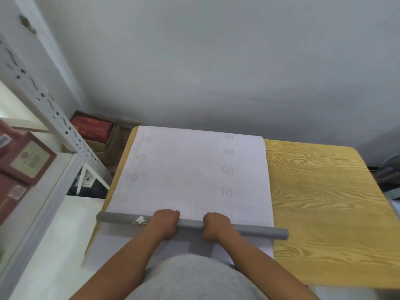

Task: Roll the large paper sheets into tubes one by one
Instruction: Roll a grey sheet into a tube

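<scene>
Two hands work one sheet: our left hand point(165, 221) and right hand point(216, 225) are each curled over a narrow grey tube point(192, 224) that lies crosswise on the wooden desk point(324, 202), near its front edge. Each grip is clenched round the tube, close together at its middle, with both ends sticking out free. We judge the tube to be the rolled-up start of the large paper sheet point(194, 169), whose outer face is grey with a small white emblem; the flat part ahead of it is white with faint printed numbers and runs to the far edge of the desk. A strip of white paper also shows on the near side of the tube, overhanging the desk toward us; whether it belongs to the same sheet or another one beneath we cannot tell. We see no finished tubes. Progress estimate: early, with most of this sheet's length unrolled. At left stand a white metal shelf point(71, 139) and red boxes point(28, 161).
</scene>
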